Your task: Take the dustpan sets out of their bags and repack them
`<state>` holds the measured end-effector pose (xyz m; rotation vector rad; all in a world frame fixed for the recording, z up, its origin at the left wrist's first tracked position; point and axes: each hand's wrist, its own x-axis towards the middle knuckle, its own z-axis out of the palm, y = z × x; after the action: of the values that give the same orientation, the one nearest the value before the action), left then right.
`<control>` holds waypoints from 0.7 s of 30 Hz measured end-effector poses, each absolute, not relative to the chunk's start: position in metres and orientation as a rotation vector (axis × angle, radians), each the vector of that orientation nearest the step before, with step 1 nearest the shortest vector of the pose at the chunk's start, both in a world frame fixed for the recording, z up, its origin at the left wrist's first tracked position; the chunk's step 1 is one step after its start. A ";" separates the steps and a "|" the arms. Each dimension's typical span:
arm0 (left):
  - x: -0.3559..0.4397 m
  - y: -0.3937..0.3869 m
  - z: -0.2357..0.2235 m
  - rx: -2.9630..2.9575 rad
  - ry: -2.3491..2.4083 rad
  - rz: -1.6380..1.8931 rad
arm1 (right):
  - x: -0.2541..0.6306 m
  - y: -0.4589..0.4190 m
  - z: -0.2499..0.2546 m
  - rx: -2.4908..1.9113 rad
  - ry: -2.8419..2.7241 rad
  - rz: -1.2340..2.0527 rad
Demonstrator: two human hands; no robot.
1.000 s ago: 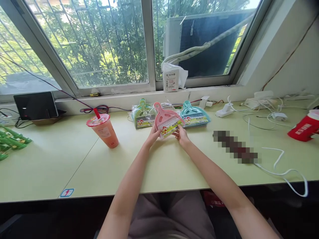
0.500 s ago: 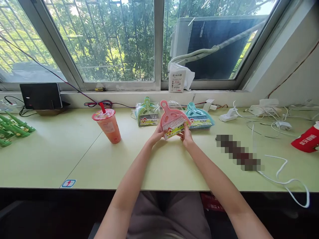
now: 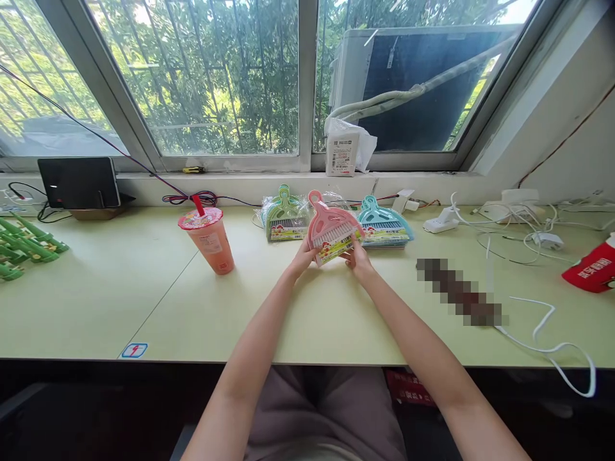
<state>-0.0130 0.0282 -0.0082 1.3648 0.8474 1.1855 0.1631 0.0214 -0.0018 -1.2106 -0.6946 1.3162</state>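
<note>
Between my hands is a pink dustpan and brush set [image 3: 331, 224], tilted, with its handle pointing up and a yellow label along its lower edge. My left hand [image 3: 303, 257] grips its lower left side. On its lower right edge my right hand [image 3: 358, 256] is closed, the thumb over the label and the other fingers partly hidden behind. A green dustpan and brush set [image 3: 284, 214] in clear wrap lies behind to the left. To the right rests a blue dustpan and brush set [image 3: 384, 221], which appears stacked on others.
A cup of orange drink [image 3: 211, 243] with a red straw stands left of my arms. A tablet [image 3: 79, 184] and green bamboo-like pieces [image 3: 31, 243] are farther left. White cables [image 3: 557, 349], a power strip [image 3: 441, 221] and a red packet [image 3: 593, 266] occupy the right side.
The pink set has shifted very slightly left and up in my hands. My grip looks the same, and the other things stay in place while the view moves a little.
</note>
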 end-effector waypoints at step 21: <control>-0.002 -0.003 0.016 1.403 0.695 0.810 | 0.158 0.012 0.010 -0.978 -0.591 1.105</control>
<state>-0.0024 -0.0034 0.0165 1.4026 0.6954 0.8104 0.1579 0.0122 0.0104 -0.9783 -0.5905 1.1050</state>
